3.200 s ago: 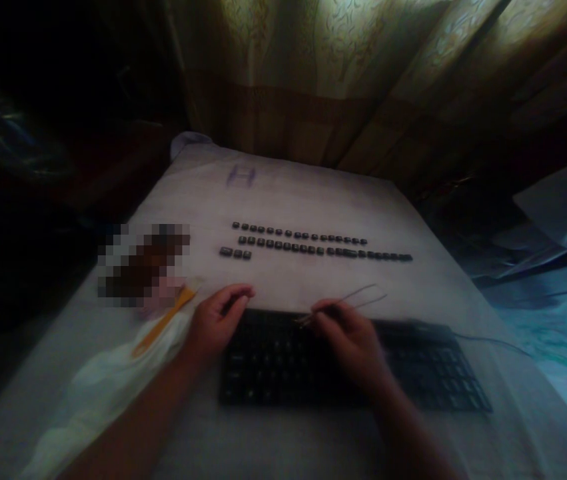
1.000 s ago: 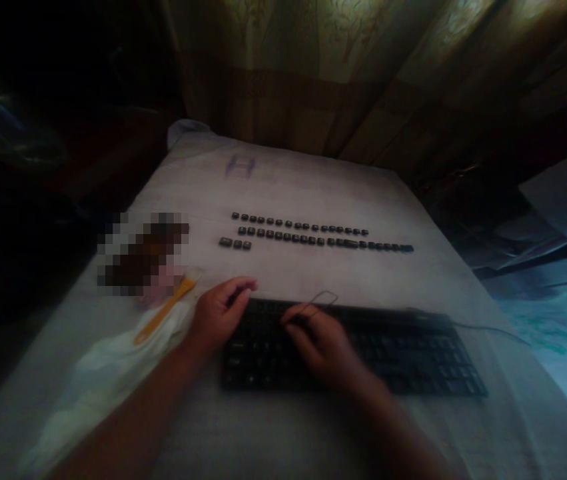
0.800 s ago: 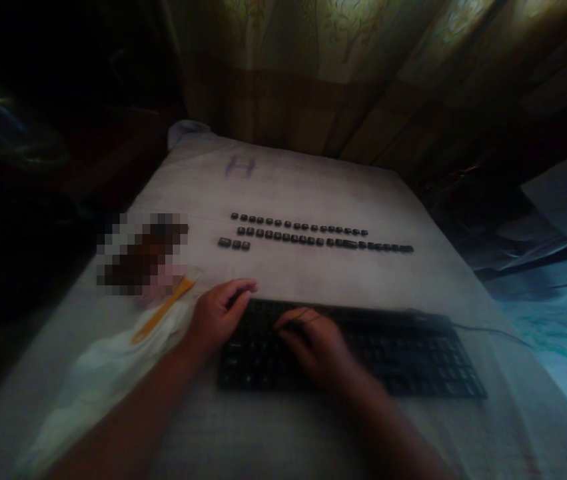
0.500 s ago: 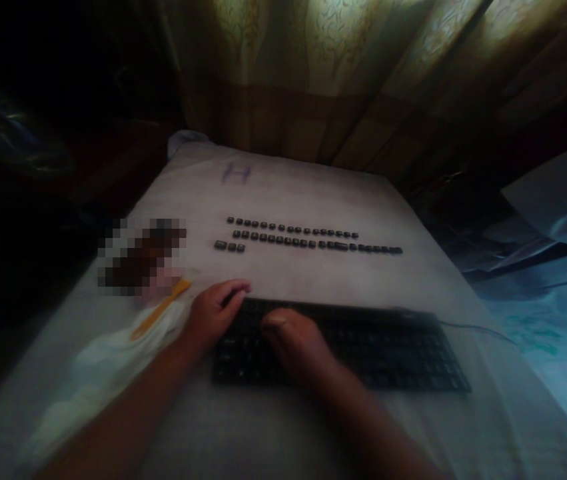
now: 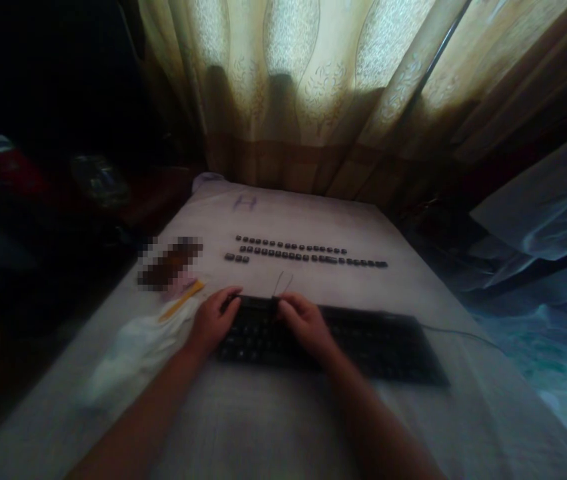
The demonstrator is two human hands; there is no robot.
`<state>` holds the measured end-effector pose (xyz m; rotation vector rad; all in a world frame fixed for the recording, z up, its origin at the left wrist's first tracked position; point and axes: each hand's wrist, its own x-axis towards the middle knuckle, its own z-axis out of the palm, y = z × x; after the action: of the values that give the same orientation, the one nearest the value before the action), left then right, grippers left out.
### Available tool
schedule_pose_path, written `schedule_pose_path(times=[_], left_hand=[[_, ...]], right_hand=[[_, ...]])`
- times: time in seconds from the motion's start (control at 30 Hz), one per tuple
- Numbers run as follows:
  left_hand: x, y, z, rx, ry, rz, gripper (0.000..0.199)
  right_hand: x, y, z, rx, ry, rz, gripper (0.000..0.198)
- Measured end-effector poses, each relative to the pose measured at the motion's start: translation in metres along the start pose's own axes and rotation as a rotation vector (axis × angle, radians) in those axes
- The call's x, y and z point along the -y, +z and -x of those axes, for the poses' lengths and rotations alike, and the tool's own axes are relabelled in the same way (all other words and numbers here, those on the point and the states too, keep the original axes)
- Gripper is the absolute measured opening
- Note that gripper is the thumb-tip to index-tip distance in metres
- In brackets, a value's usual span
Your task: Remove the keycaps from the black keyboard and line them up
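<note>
Here, right hand point(image 5: 306, 323) pinches thin wire point(image 5: 278, 284) over keyboard point(image 5: 378, 340); left hand point(image 5: 214, 317) half-curled, grip unclear

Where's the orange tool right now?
In the head view, the orange tool lies left of the left hand, its near end at the crumpled white material.

"Where are the small boxy black plastic keycaps point(image 5: 284, 255)?"
"I have them in rows at twelve o'clock from my long black plastic keyboard point(image 5: 363, 340); the slim orange tool point(image 5: 182, 301) lies at ten."
</note>
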<state>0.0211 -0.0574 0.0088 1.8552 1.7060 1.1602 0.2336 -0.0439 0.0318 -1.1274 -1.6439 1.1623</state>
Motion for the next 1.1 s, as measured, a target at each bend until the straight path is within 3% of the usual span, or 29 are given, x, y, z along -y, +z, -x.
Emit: schedule_pose_path(times=[0.13, 0.23, 0.47, 0.63, 0.9, 1.1], left_hand=[[0.0, -0.002, 0.018, -0.011, 0.031, -0.056, 0.037], [0.0, 0.0, 0.023, -0.016, 0.046, -0.083, 0.038], [0.0, -0.001, 0.018, -0.017, 0.038, -0.13, 0.038], [0.0, -0.003, 0.006, 0.02, 0.031, -0.122, 0.037], [-0.002, -0.002, -0.006, 0.111, 0.007, -0.066, 0.038], [-0.004, -0.004, -0.003, 0.082, -0.023, -0.043, 0.036]], right_hand=[[0.0, 0.004, -0.002, 0.027, -0.029, -0.004, 0.024], [0.006, 0.006, -0.008, 0.099, -0.044, 0.133, 0.027], [0.013, 0.001, -0.021, 0.223, -0.155, 0.496, 0.013], [0.005, -0.002, -0.017, 0.279, -0.141, 0.451, 0.014], [0.001, -0.004, -0.014, 0.257, -0.258, 0.402, 0.02], [0.003, -0.004, -0.014, 0.259, -0.291, 0.416, 0.021]])
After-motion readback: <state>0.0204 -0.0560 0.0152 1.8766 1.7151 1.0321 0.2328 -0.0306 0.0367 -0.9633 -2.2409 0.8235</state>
